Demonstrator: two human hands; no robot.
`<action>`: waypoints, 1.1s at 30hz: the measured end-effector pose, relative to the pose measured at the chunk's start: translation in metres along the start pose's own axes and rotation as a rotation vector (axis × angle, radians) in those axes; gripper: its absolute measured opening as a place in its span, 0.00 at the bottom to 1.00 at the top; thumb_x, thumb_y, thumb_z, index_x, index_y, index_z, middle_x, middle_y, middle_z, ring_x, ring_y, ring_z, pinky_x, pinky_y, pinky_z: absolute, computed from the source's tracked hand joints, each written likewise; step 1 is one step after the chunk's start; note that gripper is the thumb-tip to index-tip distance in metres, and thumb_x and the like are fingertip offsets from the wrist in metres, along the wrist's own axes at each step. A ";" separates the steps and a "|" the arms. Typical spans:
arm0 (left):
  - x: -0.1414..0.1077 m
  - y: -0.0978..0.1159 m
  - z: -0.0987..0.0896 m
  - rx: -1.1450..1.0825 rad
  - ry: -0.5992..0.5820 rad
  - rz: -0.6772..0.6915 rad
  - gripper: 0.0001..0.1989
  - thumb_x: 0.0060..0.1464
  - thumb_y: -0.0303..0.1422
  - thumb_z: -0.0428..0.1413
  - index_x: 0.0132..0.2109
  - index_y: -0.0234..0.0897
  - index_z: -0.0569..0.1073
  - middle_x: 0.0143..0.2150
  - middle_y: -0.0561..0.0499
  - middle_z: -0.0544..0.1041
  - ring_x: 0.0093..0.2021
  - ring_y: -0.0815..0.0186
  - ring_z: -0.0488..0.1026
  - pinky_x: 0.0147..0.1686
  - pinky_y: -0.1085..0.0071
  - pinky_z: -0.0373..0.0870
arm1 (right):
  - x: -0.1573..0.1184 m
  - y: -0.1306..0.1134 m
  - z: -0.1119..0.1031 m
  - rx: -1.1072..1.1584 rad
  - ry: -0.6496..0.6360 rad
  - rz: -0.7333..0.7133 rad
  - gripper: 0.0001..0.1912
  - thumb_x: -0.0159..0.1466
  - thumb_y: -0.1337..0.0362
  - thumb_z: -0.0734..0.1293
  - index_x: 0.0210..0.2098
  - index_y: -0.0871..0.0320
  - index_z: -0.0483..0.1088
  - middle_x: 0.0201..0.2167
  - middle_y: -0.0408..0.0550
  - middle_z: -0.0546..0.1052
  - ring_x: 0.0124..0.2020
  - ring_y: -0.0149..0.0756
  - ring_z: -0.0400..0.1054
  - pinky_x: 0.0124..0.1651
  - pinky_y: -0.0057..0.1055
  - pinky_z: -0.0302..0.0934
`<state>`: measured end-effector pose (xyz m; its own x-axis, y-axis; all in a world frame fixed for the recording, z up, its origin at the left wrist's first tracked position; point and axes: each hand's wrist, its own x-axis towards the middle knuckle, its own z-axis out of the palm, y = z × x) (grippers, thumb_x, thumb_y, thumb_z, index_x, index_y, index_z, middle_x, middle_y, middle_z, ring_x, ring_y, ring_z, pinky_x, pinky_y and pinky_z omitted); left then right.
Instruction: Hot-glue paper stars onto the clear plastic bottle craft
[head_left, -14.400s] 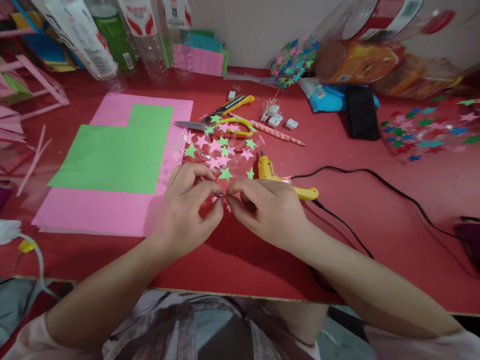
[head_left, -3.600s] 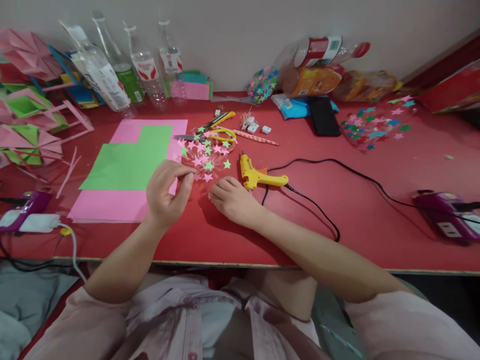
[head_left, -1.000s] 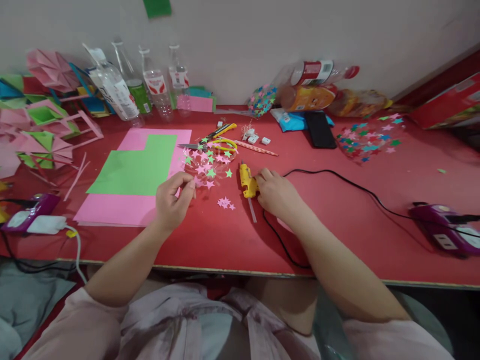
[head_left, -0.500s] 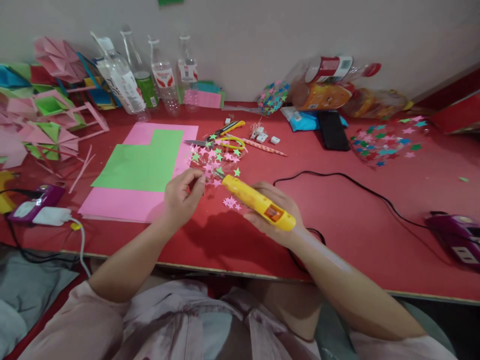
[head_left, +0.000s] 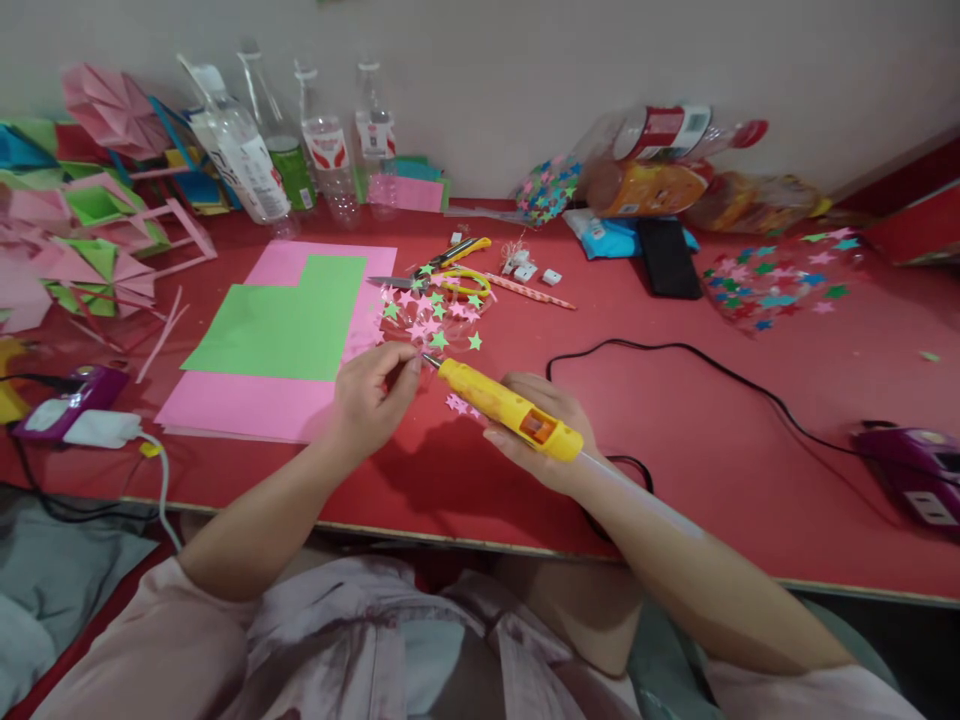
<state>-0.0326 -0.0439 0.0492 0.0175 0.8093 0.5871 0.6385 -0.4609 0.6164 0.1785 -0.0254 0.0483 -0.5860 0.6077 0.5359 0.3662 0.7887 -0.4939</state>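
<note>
My right hand (head_left: 547, 425) is wrapped round a yellow glue gun (head_left: 510, 405), whose metal tip points left. That tip is right at the fingertips of my left hand (head_left: 379, 395), which are pinched together. What the pinch holds is too small to make out. Just beyond the tip lies a clear rounded piece covered with pink and green stars (head_left: 427, 315). A few loose pink stars (head_left: 459, 404) rest on the red table below the gun. Left of my left hand are green paper (head_left: 277, 325) and pink paper (head_left: 240, 405).
Scissors (head_left: 442, 275), a striped pencil (head_left: 532, 292) and a black phone (head_left: 667, 260) lie farther back. Clear bottles (head_left: 326, 150) stand at the wall, near paper crafts (head_left: 105, 220). A black cord (head_left: 697, 352) runs to a purple power strip (head_left: 911, 470) at right.
The glue gun has shifted slightly left, its tip now at my left fingertips. My left hand has moved a little to the right. A pink star near the tip is no longer visible.
</note>
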 end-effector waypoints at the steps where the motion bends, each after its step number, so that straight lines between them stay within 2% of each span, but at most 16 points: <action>1: 0.000 0.000 0.000 0.003 0.003 0.003 0.09 0.57 0.28 0.49 0.29 0.37 0.68 0.22 0.56 0.72 0.22 0.74 0.66 0.27 0.76 0.63 | 0.000 0.000 0.000 -0.003 0.002 0.001 0.15 0.66 0.53 0.60 0.26 0.54 0.59 0.22 0.41 0.63 0.23 0.32 0.59 0.28 0.32 0.54; 7: 0.000 0.001 0.000 -0.001 0.010 0.008 0.09 0.57 0.28 0.49 0.29 0.37 0.68 0.22 0.56 0.71 0.22 0.74 0.66 0.26 0.76 0.63 | -0.001 0.000 0.001 -0.017 -0.004 0.024 0.16 0.66 0.53 0.59 0.26 0.53 0.58 0.22 0.40 0.61 0.22 0.31 0.56 0.30 0.32 0.54; 13: 0.001 0.000 0.000 -0.011 0.022 0.016 0.09 0.57 0.27 0.50 0.29 0.37 0.68 0.22 0.56 0.72 0.22 0.74 0.65 0.26 0.76 0.62 | 0.000 0.000 0.003 -0.042 0.042 -0.049 0.16 0.67 0.55 0.59 0.25 0.53 0.55 0.20 0.38 0.58 0.20 0.29 0.53 0.24 0.30 0.49; 33: 0.000 0.000 0.002 -0.034 0.021 0.001 0.09 0.57 0.27 0.49 0.28 0.36 0.68 0.23 0.56 0.72 0.23 0.74 0.66 0.28 0.77 0.63 | -0.001 0.002 0.003 -0.039 0.039 -0.053 0.15 0.66 0.57 0.60 0.25 0.53 0.54 0.20 0.38 0.58 0.19 0.28 0.53 0.23 0.30 0.49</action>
<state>-0.0314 -0.0431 0.0483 0.0015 0.8014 0.5981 0.6118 -0.4739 0.6333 0.1778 -0.0243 0.0450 -0.5768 0.5678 0.5873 0.3642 0.8223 -0.4373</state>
